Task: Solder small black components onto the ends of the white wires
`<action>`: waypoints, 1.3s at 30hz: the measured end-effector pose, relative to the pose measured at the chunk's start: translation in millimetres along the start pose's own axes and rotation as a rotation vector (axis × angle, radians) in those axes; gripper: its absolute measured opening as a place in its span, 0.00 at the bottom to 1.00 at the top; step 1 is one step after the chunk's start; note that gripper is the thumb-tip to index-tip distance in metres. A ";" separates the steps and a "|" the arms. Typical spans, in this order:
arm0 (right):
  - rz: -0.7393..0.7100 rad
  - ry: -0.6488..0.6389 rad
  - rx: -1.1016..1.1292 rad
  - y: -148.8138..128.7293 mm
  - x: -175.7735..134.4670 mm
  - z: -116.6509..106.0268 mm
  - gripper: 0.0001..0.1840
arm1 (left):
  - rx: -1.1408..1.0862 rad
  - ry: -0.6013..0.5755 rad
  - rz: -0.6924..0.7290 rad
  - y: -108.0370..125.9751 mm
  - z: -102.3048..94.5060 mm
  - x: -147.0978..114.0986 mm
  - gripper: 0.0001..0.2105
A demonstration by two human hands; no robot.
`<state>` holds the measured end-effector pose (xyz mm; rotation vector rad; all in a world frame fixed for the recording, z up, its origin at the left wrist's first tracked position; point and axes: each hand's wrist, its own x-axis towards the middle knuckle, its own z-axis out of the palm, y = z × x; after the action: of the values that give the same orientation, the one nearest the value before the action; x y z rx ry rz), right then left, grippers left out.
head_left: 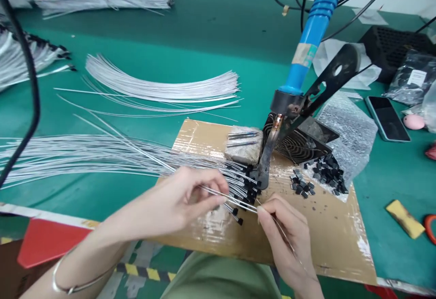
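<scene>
My left hand (190, 199) pinches a few thin white wires (235, 200) between thumb and fingers, above a sheet of cardboard. The wires run back to the upper left and forward to my right hand (286, 235), which is closed on their front ends. A fine silvery strand (288, 240) passes through the right fingers and across the palm; its kind is not clear. Just behind the hands lie several white wires with black end pieces (247, 185). Their long tails (85, 154) stretch left over the green table.
A blue-handled soldering iron (304, 54) is clamped tip-down behind my hands, by a stone-like block (243, 147) and a small fan (294, 142). Loose black pieces (329, 174) lie right on the cardboard (327, 244). Beyond are a phone (388, 117), yellow sponge (404, 218) and wire bundle (163, 88).
</scene>
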<state>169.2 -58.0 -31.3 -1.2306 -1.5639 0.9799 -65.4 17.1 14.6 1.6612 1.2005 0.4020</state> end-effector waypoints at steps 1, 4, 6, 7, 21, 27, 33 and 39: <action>-0.018 0.007 -0.016 0.1 0.6 1.7 0.15 | 0.045 -0.045 0.001 3.2 8.3 -1.8 0.09; -0.053 0.023 -0.045 1.2 0.9 5.3 0.14 | 0.065 -0.108 -0.009 9.6 32.8 -2.9 0.11; -0.044 0.030 -0.037 2.8 -0.6 5.9 0.14 | -0.044 -0.131 -0.057 10.1 44.8 0.0 0.13; -0.031 0.037 -0.023 3.8 -1.7 5.7 0.15 | -0.113 -0.143 -0.085 9.7 48.8 2.1 0.13; 0.378 0.274 0.673 18.1 -14.5 5.2 0.24 | -0.411 -0.020 -0.139 18.7 49.7 12.8 0.11; 0.474 0.346 0.687 -1.3 -12.2 29.8 0.10 | -0.391 0.054 -0.129 20.2 53.7 10.9 0.11; 0.572 0.382 0.765 -8.1 -7.0 30.0 0.11 | -0.425 0.112 -0.092 19.5 58.8 9.0 0.10; 0.518 0.324 0.798 0.4 -7.2 29.5 0.09 | -0.381 0.106 -0.098 17.3 60.3 5.3 0.12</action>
<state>141.9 -66.6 -41.4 -1.1285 -0.4894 1.4524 -10.1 -10.1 1.5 1.2623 1.1922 0.6215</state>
